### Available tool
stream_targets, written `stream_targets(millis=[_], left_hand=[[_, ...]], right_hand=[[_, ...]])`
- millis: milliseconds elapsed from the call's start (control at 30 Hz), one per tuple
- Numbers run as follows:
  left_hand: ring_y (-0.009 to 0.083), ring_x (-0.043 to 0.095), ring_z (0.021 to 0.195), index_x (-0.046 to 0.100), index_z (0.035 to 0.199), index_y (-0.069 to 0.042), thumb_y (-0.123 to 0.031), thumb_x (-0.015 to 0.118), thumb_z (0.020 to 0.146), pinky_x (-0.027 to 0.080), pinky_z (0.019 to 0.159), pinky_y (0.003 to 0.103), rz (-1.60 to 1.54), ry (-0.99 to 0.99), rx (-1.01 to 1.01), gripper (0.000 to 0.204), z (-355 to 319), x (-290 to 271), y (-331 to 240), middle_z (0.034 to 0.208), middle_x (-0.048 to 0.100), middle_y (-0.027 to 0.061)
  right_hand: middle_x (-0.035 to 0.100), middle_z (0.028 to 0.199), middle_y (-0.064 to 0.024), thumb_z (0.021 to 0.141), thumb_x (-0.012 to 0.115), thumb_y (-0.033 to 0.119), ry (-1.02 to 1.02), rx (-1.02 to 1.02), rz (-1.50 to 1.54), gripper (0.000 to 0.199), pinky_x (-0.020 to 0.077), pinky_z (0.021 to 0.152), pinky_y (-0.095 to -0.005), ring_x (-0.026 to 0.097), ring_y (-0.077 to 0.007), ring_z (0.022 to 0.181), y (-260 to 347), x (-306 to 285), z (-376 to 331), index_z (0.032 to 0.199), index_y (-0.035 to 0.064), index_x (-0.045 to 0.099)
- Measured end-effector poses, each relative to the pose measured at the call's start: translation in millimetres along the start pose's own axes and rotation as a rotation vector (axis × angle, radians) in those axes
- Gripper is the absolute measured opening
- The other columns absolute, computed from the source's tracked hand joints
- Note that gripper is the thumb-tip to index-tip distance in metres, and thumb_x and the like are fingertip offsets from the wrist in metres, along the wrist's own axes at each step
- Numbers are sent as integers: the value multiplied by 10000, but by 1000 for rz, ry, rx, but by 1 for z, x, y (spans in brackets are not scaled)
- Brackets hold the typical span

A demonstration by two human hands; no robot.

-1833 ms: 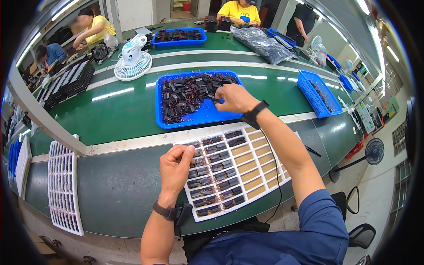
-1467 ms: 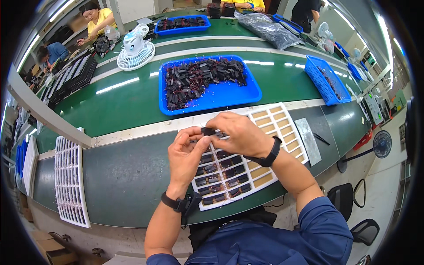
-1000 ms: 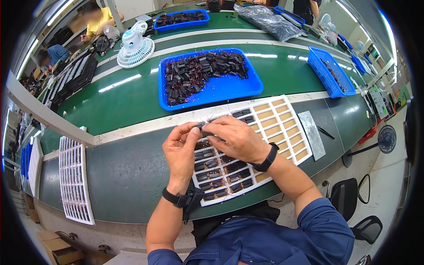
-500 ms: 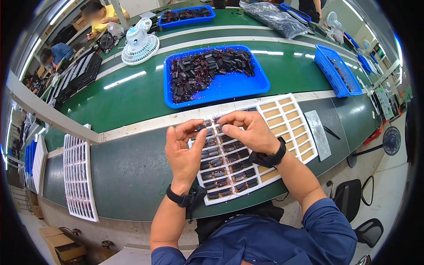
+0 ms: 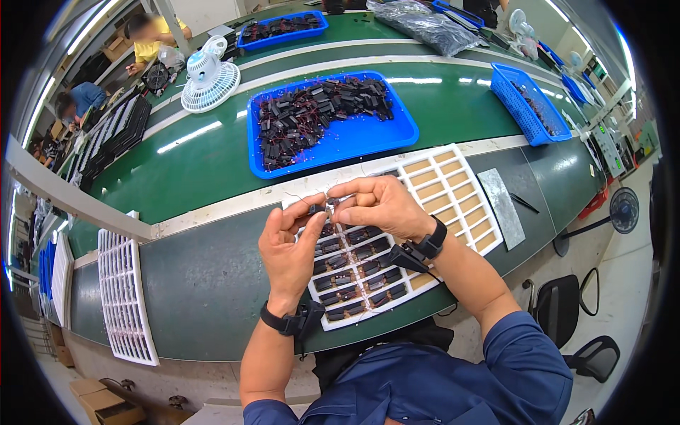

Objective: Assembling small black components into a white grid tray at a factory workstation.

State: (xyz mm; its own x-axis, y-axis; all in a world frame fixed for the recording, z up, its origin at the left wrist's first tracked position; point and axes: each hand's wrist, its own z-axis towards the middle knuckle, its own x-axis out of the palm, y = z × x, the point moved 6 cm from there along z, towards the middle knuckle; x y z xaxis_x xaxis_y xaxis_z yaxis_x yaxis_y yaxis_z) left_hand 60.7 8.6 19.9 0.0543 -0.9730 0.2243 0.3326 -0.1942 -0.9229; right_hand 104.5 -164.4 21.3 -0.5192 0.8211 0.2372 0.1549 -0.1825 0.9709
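My left hand (image 5: pixel 289 244) is pinched on a small black block with thin wires (image 5: pixel 316 209), above the far left part of a white grid tray (image 5: pixel 491 243). Close against it, my right hand (image 5: pixel 388 209) has thumb and forefinger pressed together by the wire ends; what sits between those fingertips is too small to make out. Below both hands, several black wired blocks (image 5: pixel 340 278) lie in rows in the tray's left cells. The right-hand cells show bare brown backing. Each wrist wears a black strap with a small device.
Beyond the grid tray stands a blue tray (image 5: pixel 379 134) heaped with black wired blocks. A perforated blue basket (image 5: pixel 517 106) is at the right, near a grey metal plate (image 5: pixel 500 207) and black tweezers (image 5: pixel 524 203). Another filled white grid tray (image 5: pixel 127 297) lies left. A white fan (image 5: pixel 210 76) stands farther back.
The view has shifted a little, so the bench things sit slightly left. My fingertips have come closer together, the right hand moving in toward the left over the tray.
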Motion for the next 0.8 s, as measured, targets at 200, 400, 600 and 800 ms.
stream_targets(millis=[200,400,600,800], left_hand=[[155,684,1018,632,1150,43,61,692,923,563,873,274,31,41,-10,236,0,3,0,1249,698,165],[136,672,1039,653,1279,38,35,672,950,545,900,260,32,71,-28,330,-1,7,-2,1269,695,135],[96,654,1063,638,1341,11,2,642,983,519,915,241,175,90,-60,358,-2,7,-2,1284,694,100],[105,646,1093,645,1326,24,1,643,984,521,919,244,124,82,-51,343,-3,14,-6,1293,688,100]], right_hand=[[757,946,-76,959,719,115,-5,17,-23,320,545,785,-230,687,-87,860,-13,-5,2,1239,-32,664],[756,942,-50,976,710,150,-34,-107,-112,268,529,764,-215,661,-51,852,-5,4,-1,1187,-15,708],[760,977,-70,962,711,131,-106,-318,-429,227,541,763,-244,693,-108,847,8,7,-5,1147,4,742],[756,998,-128,935,722,112,-166,-454,-631,218,561,761,-277,727,-185,851,17,11,-9,1125,8,749]])
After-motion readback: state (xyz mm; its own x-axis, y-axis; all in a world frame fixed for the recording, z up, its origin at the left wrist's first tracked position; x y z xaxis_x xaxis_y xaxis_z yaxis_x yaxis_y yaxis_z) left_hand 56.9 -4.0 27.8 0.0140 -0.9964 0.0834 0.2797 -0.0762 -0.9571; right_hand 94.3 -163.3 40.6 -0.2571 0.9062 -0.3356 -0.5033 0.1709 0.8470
